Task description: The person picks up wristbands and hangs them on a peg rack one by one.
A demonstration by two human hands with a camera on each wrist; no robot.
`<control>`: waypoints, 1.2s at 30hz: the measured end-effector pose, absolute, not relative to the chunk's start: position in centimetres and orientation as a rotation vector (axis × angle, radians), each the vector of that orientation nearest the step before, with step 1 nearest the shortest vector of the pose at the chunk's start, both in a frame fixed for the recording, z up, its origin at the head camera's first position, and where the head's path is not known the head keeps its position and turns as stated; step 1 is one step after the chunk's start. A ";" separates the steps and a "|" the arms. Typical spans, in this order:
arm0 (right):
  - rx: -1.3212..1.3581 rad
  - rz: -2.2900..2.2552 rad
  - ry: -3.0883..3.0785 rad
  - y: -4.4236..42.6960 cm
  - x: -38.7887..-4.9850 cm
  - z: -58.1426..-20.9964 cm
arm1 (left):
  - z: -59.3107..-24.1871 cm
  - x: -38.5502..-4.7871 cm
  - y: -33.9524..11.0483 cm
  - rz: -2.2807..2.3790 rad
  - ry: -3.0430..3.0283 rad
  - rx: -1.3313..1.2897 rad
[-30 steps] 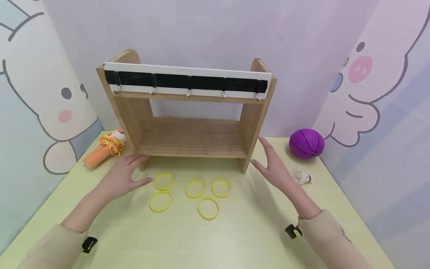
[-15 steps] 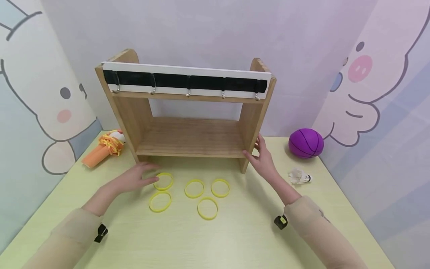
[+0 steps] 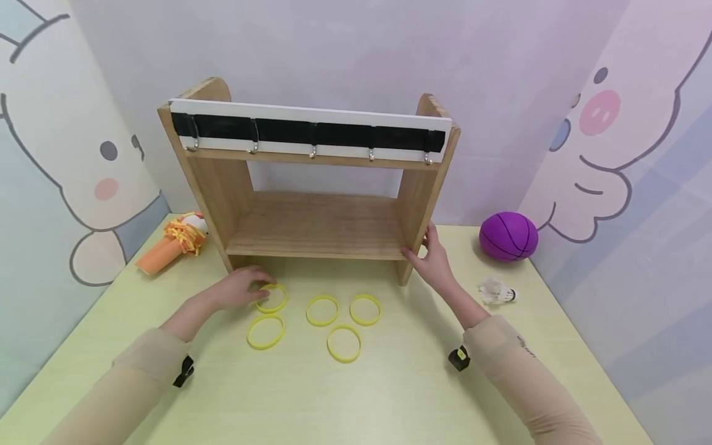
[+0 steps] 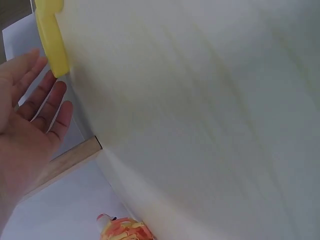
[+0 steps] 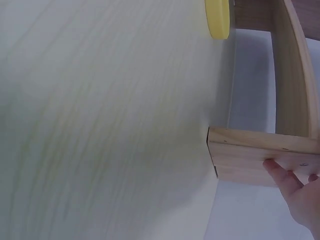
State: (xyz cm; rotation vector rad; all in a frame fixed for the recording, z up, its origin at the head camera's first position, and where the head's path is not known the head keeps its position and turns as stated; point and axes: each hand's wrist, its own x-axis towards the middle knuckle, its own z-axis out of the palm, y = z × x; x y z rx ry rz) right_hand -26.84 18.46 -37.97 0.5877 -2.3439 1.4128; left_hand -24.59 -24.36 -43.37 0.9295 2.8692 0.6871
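A wooden shelf stands on the table, with a row of metal hooks along its white and black top strip. My right hand grips the shelf's right side panel, thumb at the front edge; the right wrist view shows fingers against the panel's outer face. At the shelf's left foot, my left hand reaches over the upper left yellow ring. Its relaxed fingers lie beside the yellow band in the left wrist view, not closed around it. Several other yellow rings, including one at the front, lie flat nearby.
An orange toy with a yarn mane lies left of the shelf. On the right are a purple ball and a shuttlecock. Cartoon-printed walls enclose the pale table at the back and sides.
My left hand has moved right, from beside the shelf's left foot to the upper left ring. My right hand has come in to the right panel and taken hold of it. The rings have stayed put.
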 end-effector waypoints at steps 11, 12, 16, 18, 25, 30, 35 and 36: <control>0.610 1.533 -2.393 18.7 -27.0 -38.5 | -43.1 -25.8 -23.3 0.770 2.825 0.766; 0.610 1.546 -2.394 18.7 -27.1 -38.5 | -43.0 -25.8 -23.2 0.773 2.818 0.751; 0.596 1.593 -2.393 18.6 -27.1 -38.7 | -43.0 -26.0 -22.8 0.779 2.803 0.705; 0.587 1.611 -2.388 18.6 -27.0 -38.7 | -42.9 -26.0 -22.7 0.790 2.805 0.688; 0.577 1.627 -2.390 18.6 -27.0 -38.7 | -42.5 -25.5 -22.4 0.815 2.878 0.715; 0.589 1.624 -2.389 18.6 -27.0 -38.7 | -42.0 -24.9 -22.2 0.825 2.960 0.770; 0.586 1.637 -2.387 18.6 -27.0 -38.7 | -41.2 -24.6 -22.3 0.818 3.009 0.785; 0.580 1.640 -2.391 18.6 -27.0 -38.7 | -41.0 -24.5 -22.3 0.816 3.006 0.791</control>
